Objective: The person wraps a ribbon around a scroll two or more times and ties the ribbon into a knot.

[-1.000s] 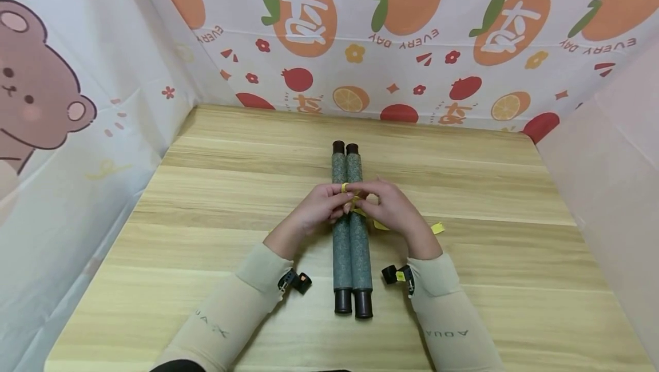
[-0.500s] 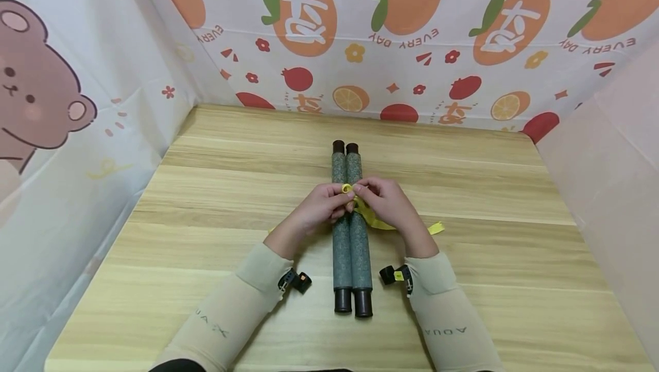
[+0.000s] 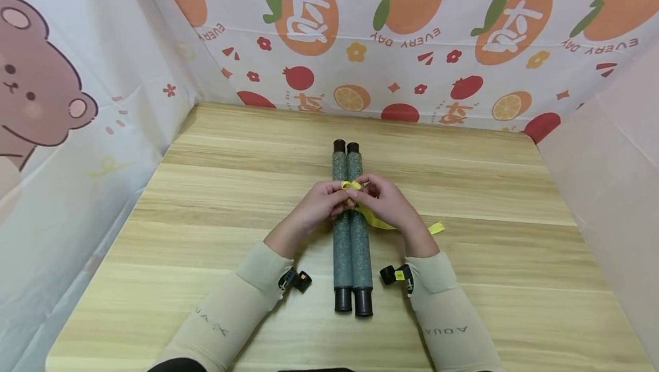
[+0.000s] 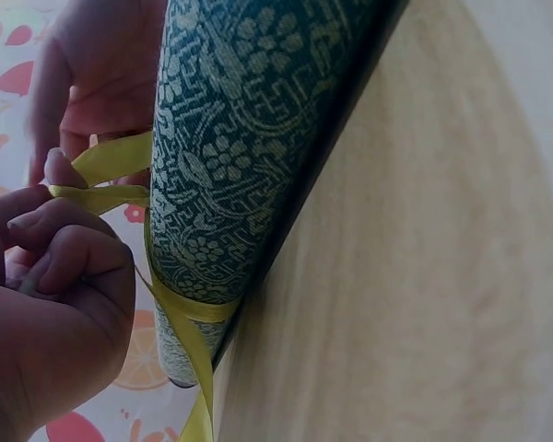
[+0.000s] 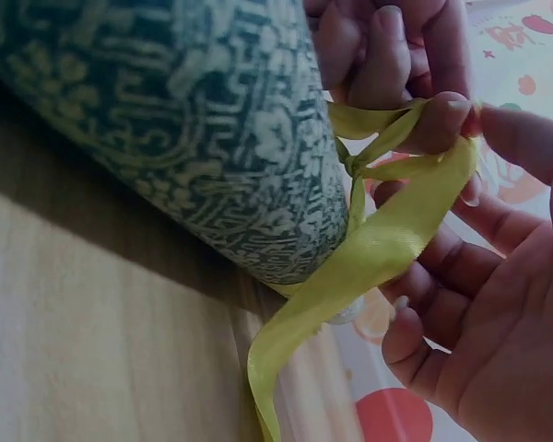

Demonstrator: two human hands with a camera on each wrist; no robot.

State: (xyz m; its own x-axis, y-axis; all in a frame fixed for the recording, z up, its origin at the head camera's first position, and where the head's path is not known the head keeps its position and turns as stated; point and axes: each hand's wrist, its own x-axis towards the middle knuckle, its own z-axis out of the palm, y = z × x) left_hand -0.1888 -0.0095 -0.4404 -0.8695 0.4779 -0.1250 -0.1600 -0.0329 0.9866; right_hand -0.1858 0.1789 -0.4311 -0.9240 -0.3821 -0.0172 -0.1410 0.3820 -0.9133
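A scroll rolled from both ends lies lengthwise in the head view as two green rolls, a left roll and a right roll, with dark end knobs. White floral patterning shows on its cloth in the left wrist view. A yellow ribbon goes around it, with a small knot beside the cloth. My left hand pinches a ribbon loop above the scroll. The right hand pinches the ribbon against the left fingertips. Hands partly hide the knot in the head view.
The wooden table extends on both sides of the scroll. A ribbon tail trails right beneath the right wrist. Fruit-printed cloth hangs behind the table, and a bear-printed sheet stands at the left.
The right index finger, earlier stretched across to the loop, has drawn back to pinch the ribbon. The loop now shows wider between both hands. The scroll stays put.
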